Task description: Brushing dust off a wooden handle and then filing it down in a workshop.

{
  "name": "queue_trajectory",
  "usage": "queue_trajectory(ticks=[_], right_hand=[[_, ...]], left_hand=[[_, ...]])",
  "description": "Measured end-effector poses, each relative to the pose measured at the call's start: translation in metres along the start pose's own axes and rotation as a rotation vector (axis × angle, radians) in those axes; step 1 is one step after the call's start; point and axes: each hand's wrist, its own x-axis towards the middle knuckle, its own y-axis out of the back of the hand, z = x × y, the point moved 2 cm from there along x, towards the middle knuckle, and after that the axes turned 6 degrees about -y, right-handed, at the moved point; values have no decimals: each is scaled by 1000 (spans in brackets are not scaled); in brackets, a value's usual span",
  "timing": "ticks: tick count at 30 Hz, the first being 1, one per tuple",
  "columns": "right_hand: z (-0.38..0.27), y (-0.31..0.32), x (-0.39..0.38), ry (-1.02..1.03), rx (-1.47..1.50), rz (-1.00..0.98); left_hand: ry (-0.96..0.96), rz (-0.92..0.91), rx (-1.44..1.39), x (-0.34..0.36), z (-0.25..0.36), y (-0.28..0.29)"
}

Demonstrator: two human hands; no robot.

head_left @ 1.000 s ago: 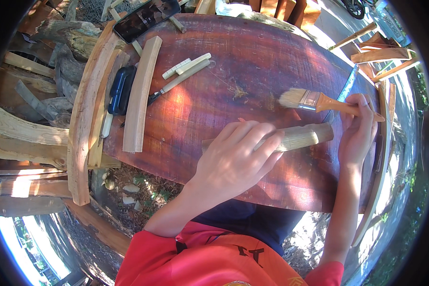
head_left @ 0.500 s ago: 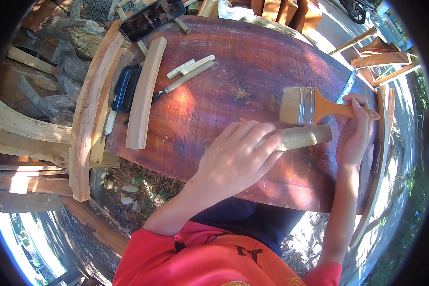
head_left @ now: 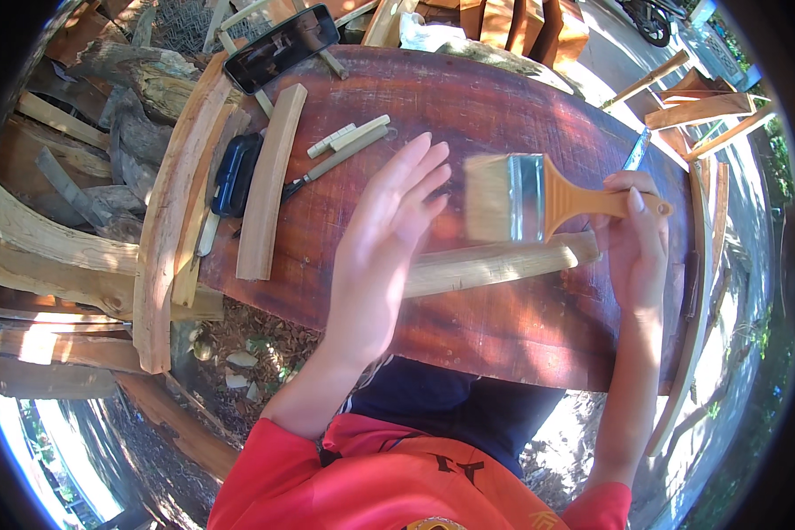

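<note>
My right hand [head_left: 634, 243] grips the orange handle of a wide paintbrush [head_left: 556, 200], whose pale bristles point left over the table. Raised beside those bristles, my left hand [head_left: 382, 252] is empty, its fingers stretched upward and slightly apart. A pale piece of wood [head_left: 495, 267] lies on the dark reddish wooden table [head_left: 468, 102] below the brush. Its left end is hidden behind my left hand, and its right end reaches near my right wrist.
On the table's left are a wooden strip [head_left: 272, 185], a dark blue case [head_left: 237, 175], a chisel-like tool [head_left: 336, 160] and small pale sticks [head_left: 349, 135]. A phone [head_left: 282, 49] stands at the back left. Behind my right hand lies a shiny saw-like blade [head_left: 636, 150].
My left hand has let go of the piece of wood, rising and moving left with its fingers straightened. My right hand has shifted the paintbrush a little to the left.
</note>
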Motion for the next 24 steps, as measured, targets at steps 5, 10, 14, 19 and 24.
queue_trajectory(ticks=[5, 10, 14, 19, 24], right_hand=[[-4, -4, -11, -85, -10, -285], [-4, -10, -18, -260, -19, -521], [0, -16, -18, -322, -87, -595], [-3, -14, -18, -256, -76, -531], [-4, -5, -13, -177, -147, -361]], left_hand=[[345, -24, -566, 15, -5, -3], [475, -26, -847, 15, -19, -12], [463, -59, -901, 14, -24, -19], [535, -80, -742, 10, -24, -27], [533, -242, -738, 8, -17, -26]])
